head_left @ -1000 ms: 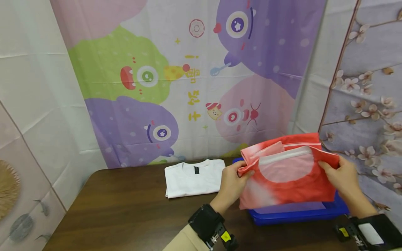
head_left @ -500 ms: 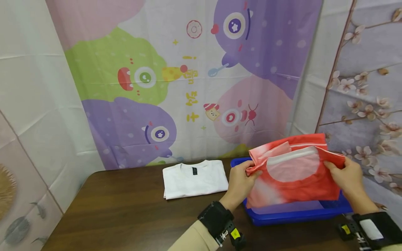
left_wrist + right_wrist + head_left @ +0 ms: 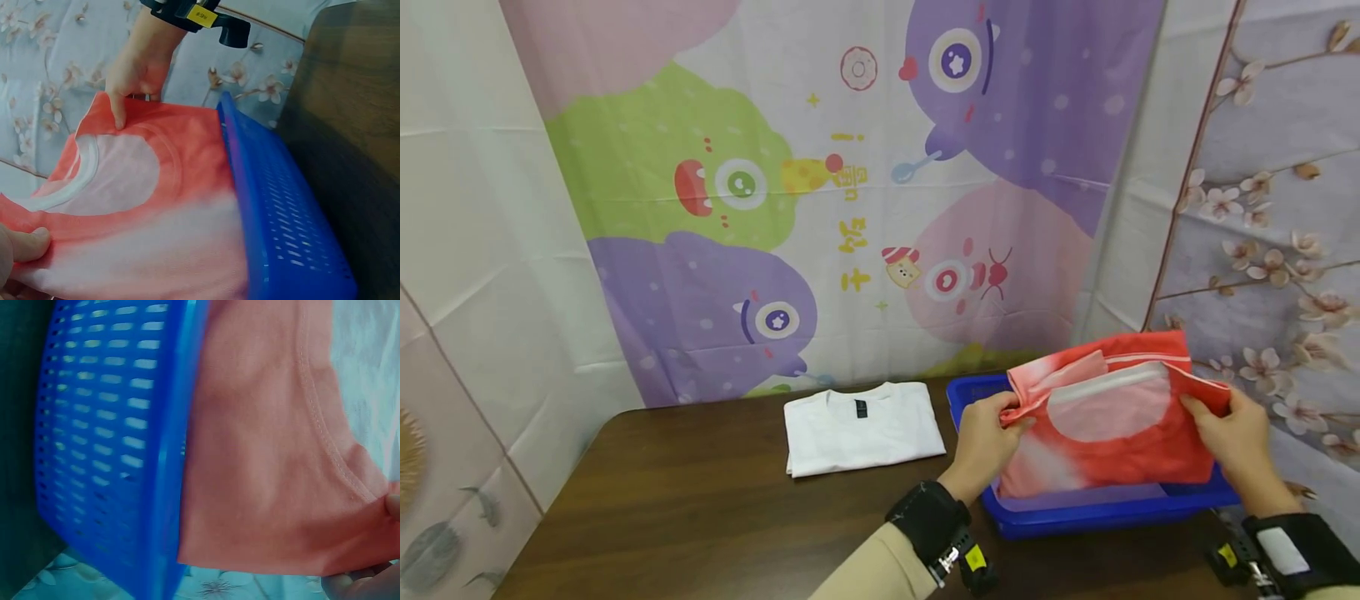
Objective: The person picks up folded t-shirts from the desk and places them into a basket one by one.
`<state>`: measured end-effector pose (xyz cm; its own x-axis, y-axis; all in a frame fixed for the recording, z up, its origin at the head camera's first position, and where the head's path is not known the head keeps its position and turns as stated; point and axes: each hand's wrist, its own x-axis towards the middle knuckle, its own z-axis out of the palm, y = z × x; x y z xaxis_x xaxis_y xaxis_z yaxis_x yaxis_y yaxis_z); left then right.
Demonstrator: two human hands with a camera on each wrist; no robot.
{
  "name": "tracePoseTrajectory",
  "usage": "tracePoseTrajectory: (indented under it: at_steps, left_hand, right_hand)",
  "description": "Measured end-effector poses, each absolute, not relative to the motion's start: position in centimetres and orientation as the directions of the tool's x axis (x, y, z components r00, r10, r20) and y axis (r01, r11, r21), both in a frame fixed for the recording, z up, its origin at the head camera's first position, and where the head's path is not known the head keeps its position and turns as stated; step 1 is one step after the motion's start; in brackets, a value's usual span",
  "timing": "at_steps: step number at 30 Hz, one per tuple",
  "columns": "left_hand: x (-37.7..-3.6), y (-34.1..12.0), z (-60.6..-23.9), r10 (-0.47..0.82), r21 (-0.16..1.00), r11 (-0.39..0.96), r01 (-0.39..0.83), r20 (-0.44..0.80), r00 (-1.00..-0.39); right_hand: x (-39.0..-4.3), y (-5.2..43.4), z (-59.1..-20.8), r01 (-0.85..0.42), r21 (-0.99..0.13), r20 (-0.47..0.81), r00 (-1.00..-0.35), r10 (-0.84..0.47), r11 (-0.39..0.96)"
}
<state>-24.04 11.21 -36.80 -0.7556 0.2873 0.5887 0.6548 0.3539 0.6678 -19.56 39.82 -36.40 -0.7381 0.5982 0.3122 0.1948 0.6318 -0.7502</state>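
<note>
A folded red-and-white T-shirt hangs between both hands over a blue basket. My left hand pinches its upper left corner, thumb in front. On the opposite side, my right hand pinches the upper right corner by the shoulder. The shirt's pale neckline faces me, and its lower edge hangs just inside the basket's front rim. In the left wrist view the T-shirt lies along the basket's rim. The right wrist view has the slotted basket wall beside the red cloth.
A folded white T-shirt with a black neck label lies on the dark wooden table, left of the basket. Behind the table hangs a cartoon-printed curtain. A flower-printed cloth closes off the right side.
Both hands have shifted slightly right with the red-and-white T-shirt and lowered it a little toward the basket. The head view has turned slightly. Both hands keep their hold.
</note>
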Motion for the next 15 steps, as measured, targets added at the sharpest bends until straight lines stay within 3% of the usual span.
tracePoseTrajectory:
  at_steps: [8,15]
  left_hand:
    - [-24.0,11.8,-38.5,0.292,0.707,0.353,0.613,0.539,-0.790]
    - [-24.1,12.1,-39.9,0.294,0.721,0.374,0.584,0.505,-0.812]
  right_hand:
    - [-19.5,40.4,-38.1,0.232,-0.679,0.348,-0.734,0.583,0.696]
    - [-19.7,40.1,-39.5,0.238,-0.689,0.329,-0.739,0.588,0.684]
